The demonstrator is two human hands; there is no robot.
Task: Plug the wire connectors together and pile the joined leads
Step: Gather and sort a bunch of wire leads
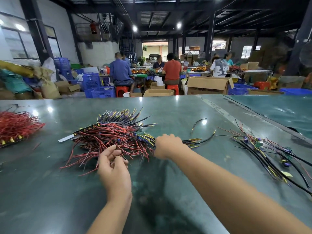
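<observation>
A big heap of red and black leads [116,134] lies mid-table, with black yellow-tipped wires [121,115] fanned at its back. My right hand [166,146] reaches into the heap's right edge, its fingers curled round a bundle of black yellow-tipped leads [194,141] that stick out to the right. My left hand [112,163] hovers at the heap's near edge, palm turned up, fingers loosely curled with thin wire ends between them; whether it pinches one I cannot tell. A pile of joined leads [263,149] with purple connectors lies spread to the right.
A second mass of red wires [16,125] sits at the far left on the green table [168,191]. One loose black lead [197,124] lies behind my right hand. Beyond the table's far edge are cardboard boxes [207,85], blue crates and seated people at other benches.
</observation>
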